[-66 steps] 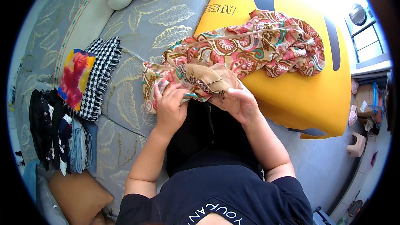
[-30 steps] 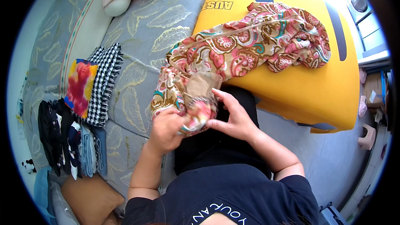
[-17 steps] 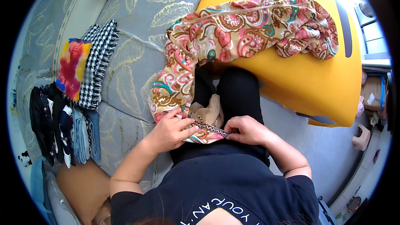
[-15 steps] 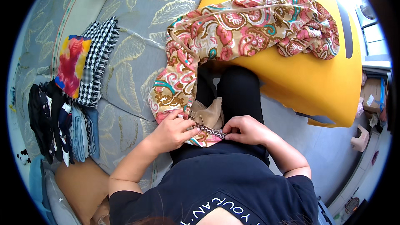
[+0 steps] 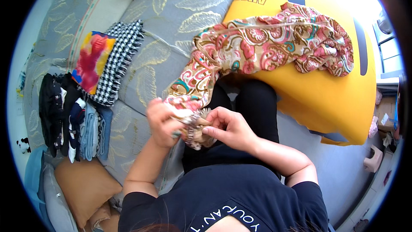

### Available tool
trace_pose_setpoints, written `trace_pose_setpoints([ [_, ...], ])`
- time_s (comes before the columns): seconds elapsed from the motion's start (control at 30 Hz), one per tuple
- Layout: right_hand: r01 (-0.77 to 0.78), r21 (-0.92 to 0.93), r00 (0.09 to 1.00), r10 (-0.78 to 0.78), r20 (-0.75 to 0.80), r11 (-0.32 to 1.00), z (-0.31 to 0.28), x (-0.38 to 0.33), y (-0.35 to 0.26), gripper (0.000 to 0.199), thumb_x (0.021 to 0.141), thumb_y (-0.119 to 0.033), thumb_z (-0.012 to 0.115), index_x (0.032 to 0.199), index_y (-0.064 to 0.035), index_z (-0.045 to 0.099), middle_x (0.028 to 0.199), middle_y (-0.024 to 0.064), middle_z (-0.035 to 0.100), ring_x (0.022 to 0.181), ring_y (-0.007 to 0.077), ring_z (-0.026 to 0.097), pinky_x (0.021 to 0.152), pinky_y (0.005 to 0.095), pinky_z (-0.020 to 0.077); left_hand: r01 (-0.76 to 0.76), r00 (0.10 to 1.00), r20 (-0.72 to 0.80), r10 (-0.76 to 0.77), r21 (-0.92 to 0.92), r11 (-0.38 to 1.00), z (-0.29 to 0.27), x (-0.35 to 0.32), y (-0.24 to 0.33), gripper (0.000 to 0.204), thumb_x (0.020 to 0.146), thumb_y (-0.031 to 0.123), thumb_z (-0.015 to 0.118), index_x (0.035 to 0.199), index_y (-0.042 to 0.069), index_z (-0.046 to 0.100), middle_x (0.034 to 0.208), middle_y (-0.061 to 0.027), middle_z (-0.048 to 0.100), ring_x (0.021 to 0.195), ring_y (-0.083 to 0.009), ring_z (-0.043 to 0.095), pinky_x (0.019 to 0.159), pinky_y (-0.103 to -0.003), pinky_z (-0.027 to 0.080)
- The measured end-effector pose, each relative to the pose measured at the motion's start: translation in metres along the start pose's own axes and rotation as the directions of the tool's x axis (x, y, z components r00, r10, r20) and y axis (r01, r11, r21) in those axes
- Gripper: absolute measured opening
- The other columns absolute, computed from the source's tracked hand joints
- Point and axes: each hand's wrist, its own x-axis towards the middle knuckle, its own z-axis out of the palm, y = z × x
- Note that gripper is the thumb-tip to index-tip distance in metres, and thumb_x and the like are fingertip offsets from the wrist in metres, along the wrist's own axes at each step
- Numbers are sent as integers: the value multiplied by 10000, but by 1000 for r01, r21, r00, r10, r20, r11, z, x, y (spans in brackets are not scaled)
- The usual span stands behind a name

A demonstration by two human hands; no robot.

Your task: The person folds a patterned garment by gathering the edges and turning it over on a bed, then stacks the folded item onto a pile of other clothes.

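Observation:
A long pink, brown and cream paisley garment [image 5: 253,43] runs from the yellow surface down to my lap. Its dark-and-white trimmed edge [image 5: 192,135] is bunched between my hands, with some plain beige cloth beside it. My left hand [image 5: 162,122], partly blurred, is closed on the garment near this edge. My right hand [image 5: 231,129] pinches the gathered trim and beige cloth from the other side, thumb against fingers. Both hands are raised just above my dark-trousered thighs [image 5: 257,107].
Left on the grey leaf-patterned sofa [image 5: 137,75] lie a black-and-white houndstooth cloth [image 5: 118,66], a bright multicoloured cloth [image 5: 95,62], dark clothes [image 5: 51,116] and folded jeans [image 5: 89,129]. A brown cushion [image 5: 83,187] is at lower left. A big yellow case-like object [image 5: 322,99] stands right; beyond it, a small stool [image 5: 373,159].
My hands have lifted and moved together, bunching the trim that was stretched between them across my lap. The view has shifted slightly; the garment's far part still lies on the yellow object.

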Motion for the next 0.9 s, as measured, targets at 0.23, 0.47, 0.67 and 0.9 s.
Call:
trace_pose_setpoints([
  [0.23, 621, -544, 751, -627, 207, 564, 25, 26, -26, 96, 766, -77, 693, 816, -84, 611, 670, 55, 552, 621, 236, 584, 570, 334, 474, 162, 822, 111, -559, -986, 43, 43, 7, -44, 404, 918, 268, 559, 1234, 70, 404, 1284, -140, 446, 1169, -237, 467, 1012, -372, 417],
  [0.47, 156, -15, 987, -157, -27, 988, -18, 22, -48, 286, 929, -292, 557, 874, -33, 666, 805, 35, 649, 788, 106, 608, 696, 277, 471, 437, 862, -82, -500, -379, 816, 30, 28, -24, 564, 933, 380, 524, 1345, 54, 317, 1295, -137, 484, 1155, -281, 520, 1053, -449, 390],
  [0.67, -297, 768, 944, 294, 148, 568, -5, 33, -61, 524, 995, -436, 407, 1202, 17, 568, 1119, 115, 644, 1040, 179, 609, 935, 351, 461, -21, 894, -361, -266, -626, 779, 43, 45, -13, 341, 833, 129, 691, 1034, 76, 420, 1185, -246, 490, 1008, -320, 604, 852, -422, 548],
  [0.9, 18, 770, 974, -185, 131, 637, -46, 49, -88, 355, 927, -173, 531, 1204, 47, 556, 1180, 144, 608, 1051, 218, 605, 940, 352, 466, 384, 838, -224, -498, -406, 829, 37, 25, -47, 343, 819, 146, 719, 1056, 55, 488, 1156, -139, 559, 1060, -234, 564, 916, -385, 462],
])
